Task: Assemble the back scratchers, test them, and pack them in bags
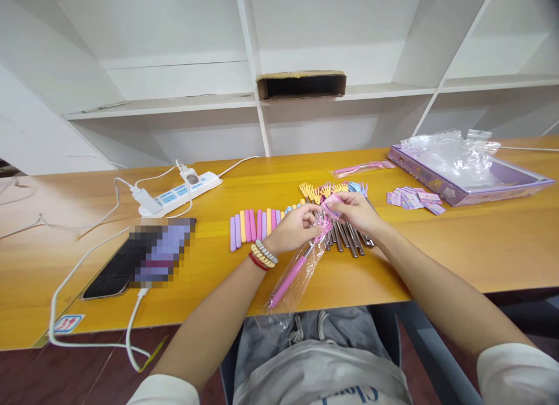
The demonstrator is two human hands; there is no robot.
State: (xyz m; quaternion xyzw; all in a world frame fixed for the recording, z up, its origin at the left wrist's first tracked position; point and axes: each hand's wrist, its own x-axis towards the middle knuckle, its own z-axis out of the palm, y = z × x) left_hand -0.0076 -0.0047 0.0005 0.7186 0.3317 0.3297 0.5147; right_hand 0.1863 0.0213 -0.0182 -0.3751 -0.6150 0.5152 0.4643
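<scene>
1. So, left hand (294, 227) pinches the clear bag (312, 268) around a pink scratcher (288, 282), left of the purple tray (421, 175); right hand (360, 212) grips a pink card (332, 205).
2. Looks like card-loading; next needs the bag steady.

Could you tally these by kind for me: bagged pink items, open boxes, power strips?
Bagged pink items: 2 (held item, item lying at the back)
Open boxes: 2 (purple box, cardboard box)
Power strips: 1 (white power strip)
Total: 5
</scene>
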